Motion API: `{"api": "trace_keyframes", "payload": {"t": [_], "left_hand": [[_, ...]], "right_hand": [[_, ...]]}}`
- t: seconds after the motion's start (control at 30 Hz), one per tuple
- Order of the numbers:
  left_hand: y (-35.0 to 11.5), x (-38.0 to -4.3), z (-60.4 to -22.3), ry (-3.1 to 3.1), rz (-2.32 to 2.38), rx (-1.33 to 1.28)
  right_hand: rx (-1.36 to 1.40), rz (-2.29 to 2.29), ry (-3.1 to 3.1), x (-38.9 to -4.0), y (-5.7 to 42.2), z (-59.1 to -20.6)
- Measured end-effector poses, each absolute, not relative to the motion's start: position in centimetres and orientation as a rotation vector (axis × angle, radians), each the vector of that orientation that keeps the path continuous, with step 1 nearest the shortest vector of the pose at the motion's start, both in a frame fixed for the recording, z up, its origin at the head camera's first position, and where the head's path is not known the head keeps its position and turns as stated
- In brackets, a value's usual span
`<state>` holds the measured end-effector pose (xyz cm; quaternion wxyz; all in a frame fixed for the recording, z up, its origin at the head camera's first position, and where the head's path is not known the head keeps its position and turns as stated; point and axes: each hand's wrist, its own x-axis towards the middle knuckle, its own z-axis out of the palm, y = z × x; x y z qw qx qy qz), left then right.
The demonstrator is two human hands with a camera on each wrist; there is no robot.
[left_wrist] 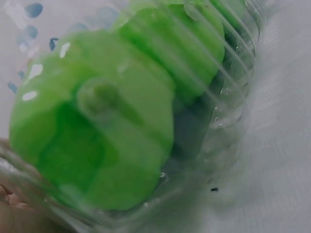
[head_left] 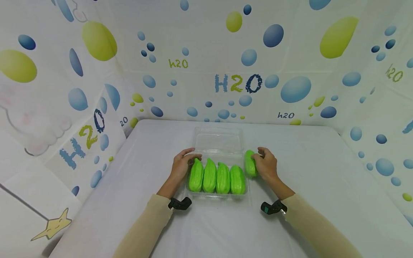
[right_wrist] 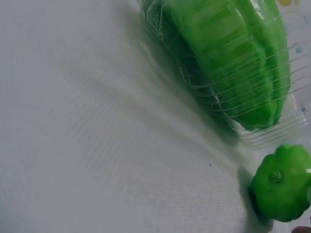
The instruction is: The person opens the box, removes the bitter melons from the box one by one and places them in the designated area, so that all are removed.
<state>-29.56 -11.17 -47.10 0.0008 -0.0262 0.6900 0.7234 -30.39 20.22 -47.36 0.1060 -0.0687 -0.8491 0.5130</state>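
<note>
A clear plastic clamshell box [head_left: 217, 195] holds several bright green ridged gourds side by side, such as the leftmost gourd [head_left: 196, 176]. At the box's back left corner my left hand [head_left: 181, 165] grips the wall, its fingertips by the leftmost gourd's tip. In the left wrist view, part of the left hand [left_wrist: 17, 211] lies against the outside of the clear wall. To the right of the box, my right hand [head_left: 266, 165] holds a separate green gourd [head_left: 250, 164] with the thumb on its side. The right wrist view shows that gourd [right_wrist: 282, 183] low at the table; most of the hand is out of frame.
The box's clear lid [head_left: 218, 140] is folded back behind it, lying on the white tabletop [head_left: 213, 225]. Printed cloth walls [head_left: 206, 57] with blue and green spots stand behind the table and at both sides.
</note>
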Motion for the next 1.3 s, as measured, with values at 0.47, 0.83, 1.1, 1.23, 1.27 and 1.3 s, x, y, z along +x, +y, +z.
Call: {"api": "trace_keyframes", "payload": {"t": [0.47,0.83,1.1,1.23,1.27,1.3], "left_hand": [[-11.1,-29.6,-47.2,2.158,2.294,-0.081],[-11.2,-29.6,-47.3,2.163,2.294,-0.086],[-11.1,-29.4,-47.1,2.173,2.291,-0.079],[-11.1,-29.5,-47.1,2.183,2.282,-0.079],[-11.1,-29.5,-47.1,2.184,2.281,-0.078],[-11.1,-29.6,-47.1,2.186,2.279,-0.075]], "right_hand": [[-0.18,1.494,-2.515,-30.2,19.7,-47.3],[-0.173,1.487,-2.506,-30.1,19.6,-46.9],[-0.159,1.45,-2.457,-29.6,18.8,-46.2],[-0.112,1.451,-2.42,-29.3,18.2,-45.8],[-0.095,1.455,-2.407,-29.2,18.1,-45.6],[-0.078,1.457,-2.393,-29.1,18.0,-45.5]]}}
